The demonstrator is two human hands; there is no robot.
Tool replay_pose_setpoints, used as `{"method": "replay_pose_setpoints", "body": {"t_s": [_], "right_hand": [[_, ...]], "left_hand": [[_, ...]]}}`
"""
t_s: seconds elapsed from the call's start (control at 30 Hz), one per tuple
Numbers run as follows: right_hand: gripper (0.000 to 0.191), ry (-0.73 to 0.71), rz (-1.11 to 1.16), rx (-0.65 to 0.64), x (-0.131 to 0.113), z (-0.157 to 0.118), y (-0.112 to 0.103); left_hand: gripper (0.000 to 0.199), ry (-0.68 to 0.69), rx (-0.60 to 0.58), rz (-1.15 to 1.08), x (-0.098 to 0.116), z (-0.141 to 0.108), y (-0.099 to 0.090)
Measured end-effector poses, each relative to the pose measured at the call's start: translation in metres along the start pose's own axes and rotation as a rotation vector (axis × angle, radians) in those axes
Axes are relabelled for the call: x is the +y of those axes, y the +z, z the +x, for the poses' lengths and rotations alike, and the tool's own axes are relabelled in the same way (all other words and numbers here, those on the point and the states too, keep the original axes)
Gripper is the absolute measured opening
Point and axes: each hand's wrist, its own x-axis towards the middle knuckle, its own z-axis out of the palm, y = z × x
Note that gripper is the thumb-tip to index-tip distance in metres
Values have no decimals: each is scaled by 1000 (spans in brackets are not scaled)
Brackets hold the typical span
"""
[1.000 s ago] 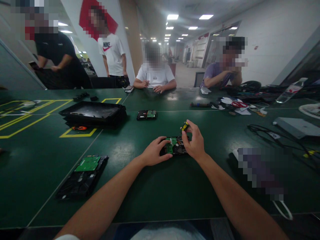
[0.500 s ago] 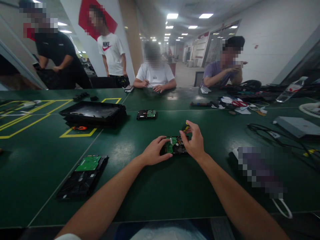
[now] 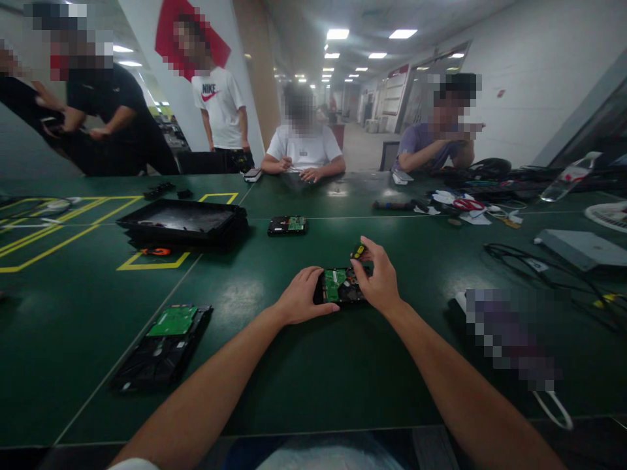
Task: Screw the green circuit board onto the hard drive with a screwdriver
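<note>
A hard drive (image 3: 337, 284) with a green circuit board lies on the green table in front of me. Around its left end, my left hand (image 3: 304, 297) grips it between thumb and fingers. My right hand (image 3: 379, 274) is over the drive's right end, its fingers closed on a small yellow-and-black screwdriver (image 3: 359, 251). The tool's lower part is hidden by the hand. To the left lies a larger hard drive (image 3: 164, 346), and beyond my hands a third hard drive (image 3: 288, 225).
Black trays (image 3: 183, 222) are stacked at the left over an orange tool (image 3: 155, 252). At the right are a grey box (image 3: 582, 248), black cables (image 3: 533, 261), a pixelated object (image 3: 509, 339) and a bottle (image 3: 571, 177). Several people are across the table (image 3: 274, 391).
The screwdriver's handle has tilted and shifted slightly left in my right hand. My left fingers have drawn back from the board to the drive's left edge. Another person shows at the far left.
</note>
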Motion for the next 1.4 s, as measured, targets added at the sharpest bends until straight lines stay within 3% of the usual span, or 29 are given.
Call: {"method": "replay_pose_setpoints", "body": {"t_s": [0.37,1.0,1.4], "right_hand": [[57,20,90,-49,1,-3,3],[65,21,-43,54,1,-2,2],[64,1,-54,31,2,-2,3]], "left_hand": [[82,5,20,-14,3,0,-1],[81,32,10,-6,-1,0,-1],[82,26,25,-14,1,0,-1]]}}
